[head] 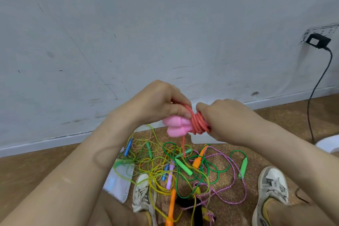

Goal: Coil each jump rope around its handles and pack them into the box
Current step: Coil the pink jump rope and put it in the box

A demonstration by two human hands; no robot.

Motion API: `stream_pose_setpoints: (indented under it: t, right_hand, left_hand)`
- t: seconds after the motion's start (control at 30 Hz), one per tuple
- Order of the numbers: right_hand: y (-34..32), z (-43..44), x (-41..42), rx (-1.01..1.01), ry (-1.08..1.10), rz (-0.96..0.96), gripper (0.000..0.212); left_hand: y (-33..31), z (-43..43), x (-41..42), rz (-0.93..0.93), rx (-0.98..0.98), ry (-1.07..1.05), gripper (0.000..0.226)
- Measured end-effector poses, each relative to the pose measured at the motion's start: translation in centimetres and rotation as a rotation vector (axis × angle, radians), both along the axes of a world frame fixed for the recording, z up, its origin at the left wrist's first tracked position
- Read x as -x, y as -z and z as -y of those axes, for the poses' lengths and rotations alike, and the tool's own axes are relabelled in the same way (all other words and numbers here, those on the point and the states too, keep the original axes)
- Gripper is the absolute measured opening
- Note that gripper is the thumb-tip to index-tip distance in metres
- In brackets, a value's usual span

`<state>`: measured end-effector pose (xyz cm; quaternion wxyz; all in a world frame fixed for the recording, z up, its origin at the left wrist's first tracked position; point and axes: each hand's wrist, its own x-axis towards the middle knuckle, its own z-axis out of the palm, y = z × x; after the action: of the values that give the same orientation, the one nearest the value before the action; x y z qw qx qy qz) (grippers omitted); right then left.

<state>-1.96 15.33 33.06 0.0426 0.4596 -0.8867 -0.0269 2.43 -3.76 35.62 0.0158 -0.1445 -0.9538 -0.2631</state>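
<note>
At the far left a clear plastic sleeve (119, 183) lies flat on the floor (36, 170), beside the edge of the pile of loose ropes (174, 169). That pile is the work left: green, yellow, purple and orange cords with their handles, all tangled together and none of them coiled. Above it the left hand (161, 102) is curled over the pink handles (176, 126), which it holds side by side in the air, thumb pressed where the winding begins. The pair's long axis runs nearly level, tipped a little down to the left, with the rounded butt ends pointing left and slightly toward the person. To their right the coral rope (198, 124) is wound in tight turns that stand crosswise to that axis, and the right hand (225, 121) closes round those turns and the hidden far end of the handles. A short tail (183, 146) hangs from under the bundle down to the pile, so I judge this rope is nearly coiled but not finished. Farther right a green handle (243, 168) lies loose near a shoe (273, 187). No box shows clearly, so how many ropes are packed cannot be told.
</note>
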Motion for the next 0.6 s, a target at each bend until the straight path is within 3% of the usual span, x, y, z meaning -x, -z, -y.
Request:
stream_pose_setpoints:
  t: [0.13, 0.27, 0.33, 0.43, 0.5, 0.6]
  right_hand:
    - [-0.4, -0.4, -0.7, 0.105, -0.133, 0.115, 0.022]
    - [-1.4, -0.5, -0.5, 0.376, -0.13, 0.466, 0.028]
    - [-1.9, -0.8, 0.1, 0.636, -0.033, 0.623, 0.029]
    - [-2.2, -1.0, 0.8, 0.893, 0.192, 0.866, 0.031]
    - [-1.9, -1.0, 1.1, 0.949, 0.295, 0.973, 0.033]
    - [-1.3, -1.0, 1.7, 1.007, 0.393, 1.064, 0.034]
  left_hand:
    - [0.3, -0.2, 0.2, 0.356, -0.271, -0.02, 0.009]
    - [0.2, -1.6, 0.6, 0.37, -0.326, -0.103, 0.045]
    - [0.9, -3.5, 0.7, 0.326, -0.366, -0.151, 0.04]
    - [2.2, -5.5, 0.8, 0.261, -0.694, -0.21, 0.036]
    - [2.6, -5.5, 1.1, 0.248, -0.674, -0.245, 0.032]
    - [2.8, -5.5, 1.0, 0.22, -0.475, -0.211, 0.022]
